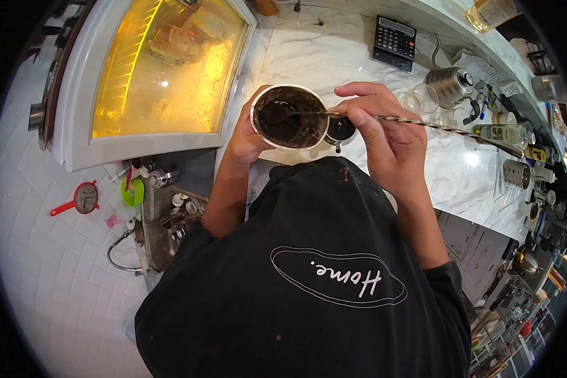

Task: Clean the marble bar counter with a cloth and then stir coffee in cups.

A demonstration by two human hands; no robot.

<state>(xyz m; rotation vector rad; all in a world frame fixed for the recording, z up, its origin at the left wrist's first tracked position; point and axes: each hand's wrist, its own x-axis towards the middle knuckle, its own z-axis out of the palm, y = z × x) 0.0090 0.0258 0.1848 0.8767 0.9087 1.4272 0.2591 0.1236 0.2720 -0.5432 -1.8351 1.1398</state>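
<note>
My left hand (245,134) grips a paper cup (313,130) that is tilted so its mouth faces me. Dark brown residue coats the inside wall, and something dark lies at the bottom. Between thumb and fingers, my right hand (382,127) holds a long twisted metal bar spoon (406,120). The spoon's bowl end reaches into the cup, while its shaft runs out to the right. Just behind the cup and partly hidden by it, a small vessel (341,128) with dark contents stands on the marble-patterned counter (302,52).
To the left stands a lit glass-fronted display fridge (170,80), with a metal sink (163,245) below it. A calculator (394,41) lies at the back. On the right are a steel gooseneck kettle (449,85), a clear glass (423,98), a bottle (498,132) and a perforated metal holder (517,173).
</note>
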